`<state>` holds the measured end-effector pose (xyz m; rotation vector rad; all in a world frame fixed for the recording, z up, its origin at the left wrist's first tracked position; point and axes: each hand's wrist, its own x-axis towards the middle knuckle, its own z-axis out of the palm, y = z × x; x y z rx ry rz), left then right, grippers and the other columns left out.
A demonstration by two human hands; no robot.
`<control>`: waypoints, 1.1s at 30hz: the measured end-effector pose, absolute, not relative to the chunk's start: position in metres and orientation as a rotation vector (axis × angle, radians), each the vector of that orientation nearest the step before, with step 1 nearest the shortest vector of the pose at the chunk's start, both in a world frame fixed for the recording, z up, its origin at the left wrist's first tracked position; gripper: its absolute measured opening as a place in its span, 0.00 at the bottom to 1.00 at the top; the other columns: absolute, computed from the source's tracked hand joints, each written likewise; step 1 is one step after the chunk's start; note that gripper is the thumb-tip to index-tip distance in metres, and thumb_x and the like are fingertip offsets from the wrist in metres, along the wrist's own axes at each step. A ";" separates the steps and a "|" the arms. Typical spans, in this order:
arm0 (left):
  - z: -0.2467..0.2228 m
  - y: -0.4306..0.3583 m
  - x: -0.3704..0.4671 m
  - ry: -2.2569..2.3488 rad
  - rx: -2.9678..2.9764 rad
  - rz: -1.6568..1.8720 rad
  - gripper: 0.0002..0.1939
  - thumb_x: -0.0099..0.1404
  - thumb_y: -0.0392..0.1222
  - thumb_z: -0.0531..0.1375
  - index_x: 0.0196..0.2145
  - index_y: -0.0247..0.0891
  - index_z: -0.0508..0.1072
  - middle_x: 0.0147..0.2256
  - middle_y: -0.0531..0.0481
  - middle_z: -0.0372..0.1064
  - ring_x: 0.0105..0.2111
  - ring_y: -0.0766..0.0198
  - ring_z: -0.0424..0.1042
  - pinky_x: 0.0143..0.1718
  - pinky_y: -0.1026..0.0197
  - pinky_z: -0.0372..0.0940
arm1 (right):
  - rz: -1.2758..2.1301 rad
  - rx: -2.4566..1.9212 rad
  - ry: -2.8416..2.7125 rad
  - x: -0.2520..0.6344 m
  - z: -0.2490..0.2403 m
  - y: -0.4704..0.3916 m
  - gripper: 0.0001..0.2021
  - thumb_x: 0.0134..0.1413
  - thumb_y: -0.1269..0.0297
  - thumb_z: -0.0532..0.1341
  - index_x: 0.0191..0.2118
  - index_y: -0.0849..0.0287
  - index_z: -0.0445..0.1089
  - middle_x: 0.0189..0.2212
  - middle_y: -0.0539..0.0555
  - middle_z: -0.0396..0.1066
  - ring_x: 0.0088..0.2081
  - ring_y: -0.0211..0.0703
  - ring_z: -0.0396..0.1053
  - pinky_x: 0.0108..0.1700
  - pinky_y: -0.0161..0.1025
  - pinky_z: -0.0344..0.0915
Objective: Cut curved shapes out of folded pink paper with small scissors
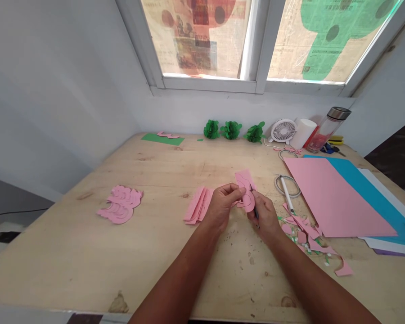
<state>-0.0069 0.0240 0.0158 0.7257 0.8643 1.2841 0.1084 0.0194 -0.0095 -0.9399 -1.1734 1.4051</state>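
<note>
A pink paper piece (245,179) with curved outlines drawn on it is pinched in my left hand (224,202), above the middle of the table. My right hand (266,215) is closed around small dark-handled scissors (256,213), whose blades meet the paper's right edge. My fingers hide most of the scissors. Just left of my left hand lie folded pink paper strips (197,208), partly covered by that hand. Farther left rests a pile of cut pink scalloped shapes (120,204).
Pink and green scraps (303,234) lie right of my right forearm, below a white pen (286,193). Pink (337,198) and blue sheets (364,184) are stacked at right. Along the wall stand green paper figures (231,130), a small fan (283,130) and a bottle (327,130).
</note>
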 end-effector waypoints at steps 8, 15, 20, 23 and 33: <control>0.018 0.022 -0.006 0.909 0.819 1.316 0.13 0.49 0.45 0.64 0.17 0.35 0.66 0.20 0.52 0.63 0.24 0.68 0.62 0.30 0.63 0.58 | 1.469 -0.947 -1.093 0.108 -0.009 0.020 0.22 0.54 0.47 0.53 0.19 0.59 0.57 0.09 0.43 0.49 0.12 0.29 0.43 0.15 0.32 0.38; 0.017 0.021 -0.005 0.954 0.904 1.337 0.13 0.51 0.44 0.63 0.17 0.35 0.66 0.19 0.53 0.62 0.24 0.68 0.60 0.30 0.63 0.56 | 1.510 -0.932 -1.099 0.109 -0.009 0.019 0.23 0.54 0.48 0.53 0.18 0.60 0.57 0.10 0.43 0.50 0.12 0.29 0.44 0.15 0.32 0.39; 0.015 0.022 -0.003 0.961 0.913 1.346 0.13 0.50 0.45 0.63 0.17 0.36 0.66 0.18 0.53 0.61 0.23 0.67 0.61 0.30 0.63 0.57 | 1.513 -0.940 -1.115 0.108 -0.006 0.019 0.23 0.52 0.47 0.54 0.18 0.59 0.58 0.10 0.44 0.50 0.13 0.30 0.45 0.15 0.32 0.39; 0.015 0.022 -0.002 0.963 0.910 1.345 0.13 0.50 0.45 0.63 0.17 0.36 0.67 0.19 0.53 0.62 0.24 0.67 0.62 0.30 0.63 0.57 | 1.494 -0.956 -1.112 0.108 -0.005 0.019 0.24 0.52 0.46 0.54 0.16 0.59 0.57 0.10 0.44 0.49 0.13 0.30 0.45 0.16 0.32 0.39; 0.013 0.022 0.000 0.972 0.889 1.367 0.12 0.49 0.46 0.64 0.18 0.36 0.68 0.19 0.53 0.63 0.24 0.67 0.62 0.32 0.63 0.58 | 1.462 -0.975 -1.133 0.109 -0.007 0.020 0.24 0.52 0.46 0.54 0.16 0.59 0.57 0.09 0.44 0.49 0.13 0.30 0.44 0.16 0.33 0.39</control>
